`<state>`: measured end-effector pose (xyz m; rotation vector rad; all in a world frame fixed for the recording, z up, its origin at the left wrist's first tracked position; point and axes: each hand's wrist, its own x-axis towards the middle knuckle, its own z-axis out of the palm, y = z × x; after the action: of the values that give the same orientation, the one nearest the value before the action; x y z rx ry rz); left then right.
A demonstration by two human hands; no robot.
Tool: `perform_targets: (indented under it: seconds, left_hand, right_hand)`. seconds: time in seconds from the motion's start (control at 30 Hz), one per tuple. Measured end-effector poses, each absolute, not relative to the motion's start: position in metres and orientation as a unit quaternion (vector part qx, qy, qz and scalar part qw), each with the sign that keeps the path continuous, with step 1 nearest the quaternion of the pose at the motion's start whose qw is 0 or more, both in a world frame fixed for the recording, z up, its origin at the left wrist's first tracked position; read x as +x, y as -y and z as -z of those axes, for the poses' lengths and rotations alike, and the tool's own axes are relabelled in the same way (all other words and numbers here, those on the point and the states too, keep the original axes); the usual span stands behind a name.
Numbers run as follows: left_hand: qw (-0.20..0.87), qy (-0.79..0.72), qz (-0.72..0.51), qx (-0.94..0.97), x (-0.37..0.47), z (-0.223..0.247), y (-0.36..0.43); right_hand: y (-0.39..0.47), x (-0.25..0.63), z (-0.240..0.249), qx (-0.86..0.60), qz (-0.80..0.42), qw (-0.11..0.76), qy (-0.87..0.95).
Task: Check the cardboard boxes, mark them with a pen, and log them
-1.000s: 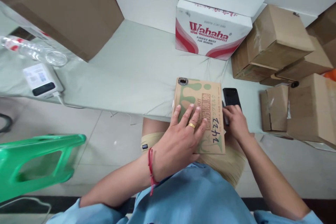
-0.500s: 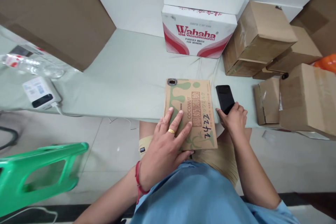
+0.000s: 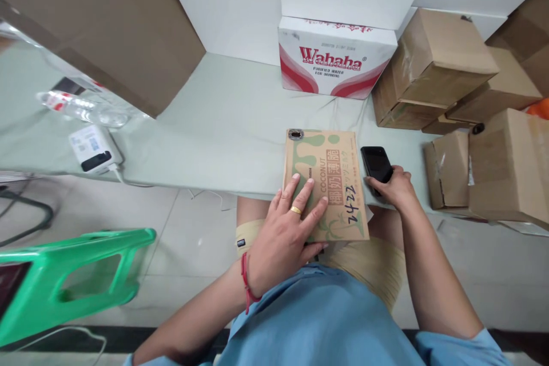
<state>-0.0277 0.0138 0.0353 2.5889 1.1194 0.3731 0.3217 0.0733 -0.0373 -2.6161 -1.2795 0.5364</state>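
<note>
A flat brown cardboard coconut-snack box (image 3: 309, 148) lies at the table's front edge, its near end overhanging my lap. It has green and red print and "2422" handwritten in black. My left hand (image 3: 287, 229), with a ring and a red cord bracelet, rests on its near left part, fingers spread. Just right of the box is a black smartphone (image 3: 376, 161), screen up. My right hand (image 3: 397, 186) grips its near end between thumb and fingers. The far end of the phone appears to lie on the table.
A white Wahaha carton (image 3: 337, 60) stands at the back. Stacked brown boxes (image 3: 454, 63) fill the right side. On the left are a big brown carton (image 3: 128, 23), a plastic bottle (image 3: 92, 110) and a white power bank (image 3: 95, 148) with a cable. A green stool (image 3: 137, 263) stands below.
The whole view has shifted, so everything appears farther right. The smartphone sits slightly closer to the box, with my right hand still on it. My left hand keeps its place on the box.
</note>
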Motion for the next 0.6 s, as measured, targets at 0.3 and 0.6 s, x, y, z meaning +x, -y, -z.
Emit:
perform_targets:
  seconds: [0.3, 0.6]
  left_hand:
    - [0.205, -0.373, -0.226, 0.876, -0.036, -0.026, -0.015]
    - [0.215, -0.429, -0.403, 0.779, -0.034, -0.010, 0.001]
  right_hand:
    - [-0.054, 0.287, -0.017, -0.789, -0.197, 0.383, 0.438]
    - [-0.037, 0.144, -0.077, -0.691, -0.172, 0.432, 0.553]
